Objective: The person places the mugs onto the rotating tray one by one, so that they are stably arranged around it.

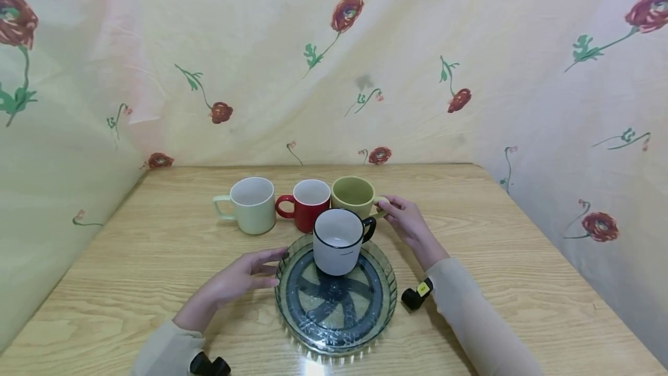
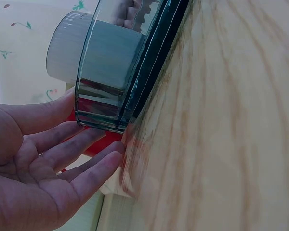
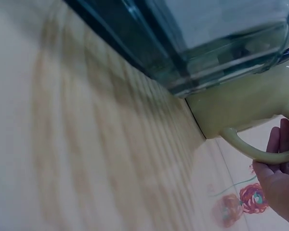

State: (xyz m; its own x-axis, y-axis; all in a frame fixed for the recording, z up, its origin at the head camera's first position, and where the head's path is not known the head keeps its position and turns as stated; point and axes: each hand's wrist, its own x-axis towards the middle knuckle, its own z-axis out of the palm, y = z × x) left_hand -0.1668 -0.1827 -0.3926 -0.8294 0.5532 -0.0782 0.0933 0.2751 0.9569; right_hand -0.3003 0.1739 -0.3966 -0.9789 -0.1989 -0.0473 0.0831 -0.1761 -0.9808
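Note:
My right hand pinches the handle of an olive-green mug, which stands on the table behind the round glass dish. In the right wrist view, the fingers and thumb meet around that handle. My left hand is at the dish's left side, its fingers loosely extended and the fingertips right at the rim; the left wrist view has the thumb against the glass edge. Inside the dish, toward its back, a white mug with a black rim stands upright, its black handle to the right.
Left of the green mug stand a red mug with a white inside and a pale mint mug, both with handles to the left. A flowered cloth hangs behind and beside the wooden table.

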